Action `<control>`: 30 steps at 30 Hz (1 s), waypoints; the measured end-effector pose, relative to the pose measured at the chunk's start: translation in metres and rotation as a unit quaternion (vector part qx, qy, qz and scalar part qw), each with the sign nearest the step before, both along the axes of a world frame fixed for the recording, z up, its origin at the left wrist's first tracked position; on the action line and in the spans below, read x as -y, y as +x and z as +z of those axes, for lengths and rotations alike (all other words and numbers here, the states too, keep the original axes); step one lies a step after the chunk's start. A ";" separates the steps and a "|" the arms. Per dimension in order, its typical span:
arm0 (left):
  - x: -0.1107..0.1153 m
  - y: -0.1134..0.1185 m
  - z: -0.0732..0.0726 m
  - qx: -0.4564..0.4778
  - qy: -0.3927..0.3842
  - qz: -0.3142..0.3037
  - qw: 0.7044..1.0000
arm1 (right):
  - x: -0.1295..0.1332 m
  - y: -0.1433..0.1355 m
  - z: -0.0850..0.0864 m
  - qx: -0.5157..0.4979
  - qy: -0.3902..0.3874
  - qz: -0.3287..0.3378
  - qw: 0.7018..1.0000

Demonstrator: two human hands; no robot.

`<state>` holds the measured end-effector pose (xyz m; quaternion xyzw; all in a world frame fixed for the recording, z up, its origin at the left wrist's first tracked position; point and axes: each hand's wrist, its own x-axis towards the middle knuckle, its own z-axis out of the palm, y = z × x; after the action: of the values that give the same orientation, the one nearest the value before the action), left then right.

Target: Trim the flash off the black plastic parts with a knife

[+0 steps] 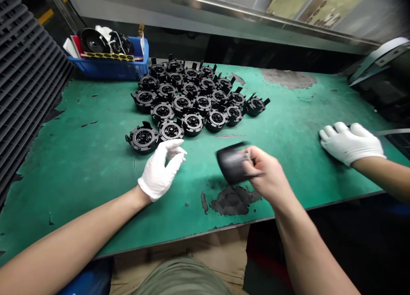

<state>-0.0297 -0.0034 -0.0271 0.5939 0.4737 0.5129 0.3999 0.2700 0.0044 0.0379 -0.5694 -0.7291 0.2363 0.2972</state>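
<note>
My left hand [162, 169], in a white glove, is over the green mat near the front row of round black parts [192, 122]. Its fingers are curved and apart, with nothing between thumb and fingers. My right hand [264, 169] is bare and grips a black cup-shaped part [231, 162] by its right end, above the mat. That part is smeared by motion, so its details cannot be made out. Several similar black parts stand in close rows beyond my hands, with ringed faces up and small tabs sticking out.
Another person's white-gloved hand [350, 143] rests at the right of the green table [105, 192]. A blue bin [109, 68] with mixed items stands at the back left, beside stacked dark ridged trays [28, 72]. A dark machine [387, 81] is at the right.
</note>
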 end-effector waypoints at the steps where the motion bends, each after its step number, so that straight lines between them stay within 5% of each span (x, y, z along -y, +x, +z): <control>1: 0.000 0.000 0.000 -0.012 -0.002 0.000 1.000 | 0.000 -0.003 -0.004 0.024 -0.002 -0.002 1.000; 6: 0.002 -0.001 0.004 -0.091 0.012 -0.062 0.994 | 0.011 -0.020 -0.013 0.069 -0.023 -0.043 0.996; 14: 0.006 0.003 -0.001 -0.275 0.090 -0.181 0.940 | 0.052 -0.041 -0.021 -0.133 -0.243 0.008 0.961; 26: 0.006 -0.001 -0.006 -0.294 0.113 -0.162 0.935 | 0.061 -0.027 -0.022 -0.052 -0.175 -0.004 0.983; 30: 0.005 -0.003 -0.001 -0.301 0.098 -0.224 0.922 | 0.055 -0.025 -0.017 -0.029 -0.110 0.001 0.994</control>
<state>-0.0331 -0.0085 -0.0282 0.8472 0.3738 0.2505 0.2826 0.2453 -0.0505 0.0205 -0.5912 -0.6903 0.3313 0.2534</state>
